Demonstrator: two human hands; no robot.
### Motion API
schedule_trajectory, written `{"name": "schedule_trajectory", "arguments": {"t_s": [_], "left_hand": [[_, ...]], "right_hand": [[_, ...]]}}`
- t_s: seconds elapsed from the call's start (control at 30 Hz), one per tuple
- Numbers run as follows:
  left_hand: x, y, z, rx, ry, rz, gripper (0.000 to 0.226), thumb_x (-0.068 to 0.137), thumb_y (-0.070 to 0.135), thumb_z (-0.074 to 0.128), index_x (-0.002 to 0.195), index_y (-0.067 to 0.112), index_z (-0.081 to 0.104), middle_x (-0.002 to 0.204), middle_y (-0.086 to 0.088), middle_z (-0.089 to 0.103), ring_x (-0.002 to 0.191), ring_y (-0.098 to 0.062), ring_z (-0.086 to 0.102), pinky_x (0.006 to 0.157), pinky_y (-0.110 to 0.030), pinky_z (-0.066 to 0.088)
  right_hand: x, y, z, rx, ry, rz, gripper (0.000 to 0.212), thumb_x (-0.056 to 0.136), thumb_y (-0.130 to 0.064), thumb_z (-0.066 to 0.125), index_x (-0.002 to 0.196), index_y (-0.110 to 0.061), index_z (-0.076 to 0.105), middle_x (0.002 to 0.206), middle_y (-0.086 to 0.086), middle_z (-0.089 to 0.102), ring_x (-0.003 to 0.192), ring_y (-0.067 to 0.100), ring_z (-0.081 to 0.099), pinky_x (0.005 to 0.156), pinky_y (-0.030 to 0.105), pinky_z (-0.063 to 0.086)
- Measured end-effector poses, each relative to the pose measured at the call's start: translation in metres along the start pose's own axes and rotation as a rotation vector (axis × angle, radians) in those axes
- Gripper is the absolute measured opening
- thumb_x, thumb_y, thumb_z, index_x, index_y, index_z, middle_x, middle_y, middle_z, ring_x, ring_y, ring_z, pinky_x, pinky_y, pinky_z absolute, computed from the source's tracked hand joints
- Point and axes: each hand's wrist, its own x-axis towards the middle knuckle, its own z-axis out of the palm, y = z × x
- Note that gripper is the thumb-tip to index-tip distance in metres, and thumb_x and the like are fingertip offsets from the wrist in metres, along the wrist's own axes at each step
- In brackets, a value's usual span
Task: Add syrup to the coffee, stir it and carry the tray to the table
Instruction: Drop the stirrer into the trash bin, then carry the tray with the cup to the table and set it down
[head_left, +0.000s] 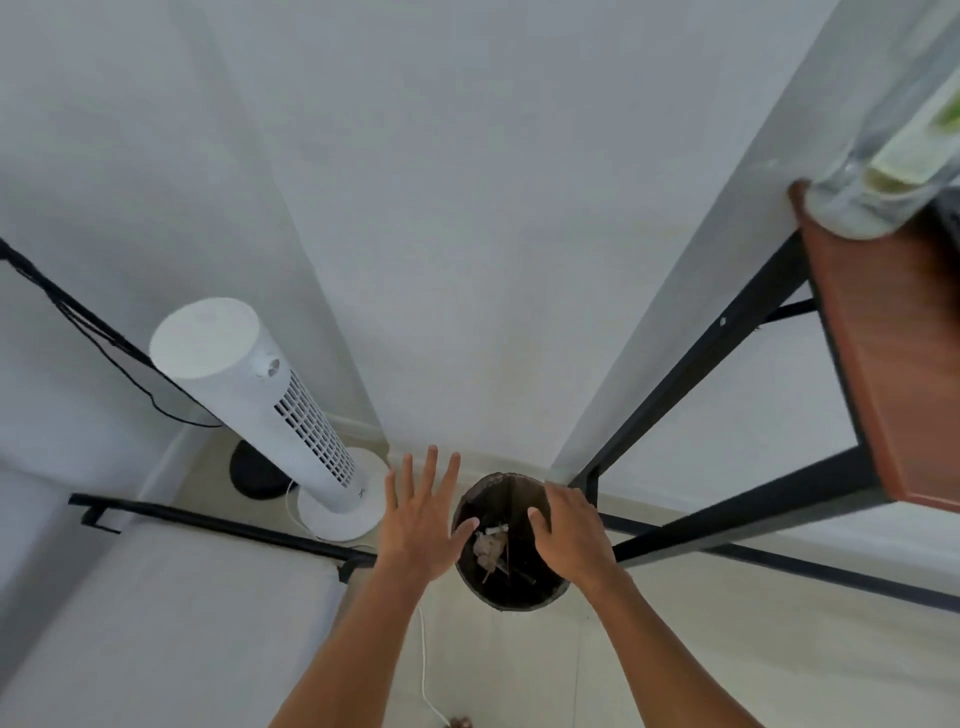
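Two hands (423, 525), one bin (511, 590), one tower fan (270, 400), one shelf (893, 364).

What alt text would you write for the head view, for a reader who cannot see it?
Two empty, open hands, left hand and right hand, hover above a dark waste bin holding scraps, on the floor. A white tower fan stands to the left; a black-framed wooden shelf is on the right.

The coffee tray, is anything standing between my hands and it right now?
Cannot tell: no tray or coffee is in view. Both the left hand and right hand hang open and empty over a dark waste bin on the floor, between a white tower fan and a shelf.
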Motion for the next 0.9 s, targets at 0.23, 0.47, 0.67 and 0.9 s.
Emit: {"name": "schedule_trajectory", "arguments": {"t_s": [0.23,0.47,0.67,0.9], "left_hand": [[-0.070,0.007,-0.113,0.094,0.106,-0.004,0.075,0.105,0.058,0.021,0.163,0.026,-0.016,0.173,-0.007,-0.018,0.159,-0.036,-0.014,0.128,-0.051,-0.006],[-0.108,0.015,-0.223,0.104,0.288,-0.034,0.073,0.104,0.061,0.014,0.164,0.026,-0.012,0.173,-0.007,-0.016,0.159,-0.037,-0.013,0.129,-0.051,-0.004],[-0.127,0.071,-0.278,0.084,0.405,-0.017,0.074,0.104,0.062,0.017,0.164,0.027,-0.007,0.174,-0.007,-0.011,0.160,-0.037,-0.010,0.129,-0.052,-0.005],[-0.148,0.177,-0.309,0.033,0.468,0.012,0.071,0.105,0.059,0.015,0.165,0.027,-0.005,0.175,-0.006,-0.009,0.160,-0.037,-0.008,0.129,-0.053,-0.004]], "right_hand": [[-0.067,-0.051,-0.115,-0.073,0.043,-0.034,0.072,0.107,-0.056,0.023,0.166,-0.016,0.012,0.173,0.014,0.016,0.162,0.033,0.006,0.131,0.051,0.005],[-0.110,-0.088,-0.243,-0.111,0.257,-0.141,0.072,0.107,-0.059,0.020,0.165,-0.017,0.016,0.173,0.014,0.018,0.162,0.035,0.006,0.130,0.052,0.003],[-0.150,-0.071,-0.312,-0.132,0.349,-0.199,0.072,0.107,-0.058,0.023,0.165,-0.015,0.018,0.172,0.017,0.020,0.161,0.035,0.007,0.131,0.052,0.004],[-0.201,-0.001,-0.373,-0.129,0.443,-0.228,0.070,0.107,-0.056,0.025,0.163,-0.015,0.023,0.171,0.014,0.022,0.161,0.034,0.009,0.131,0.054,0.006]]}}
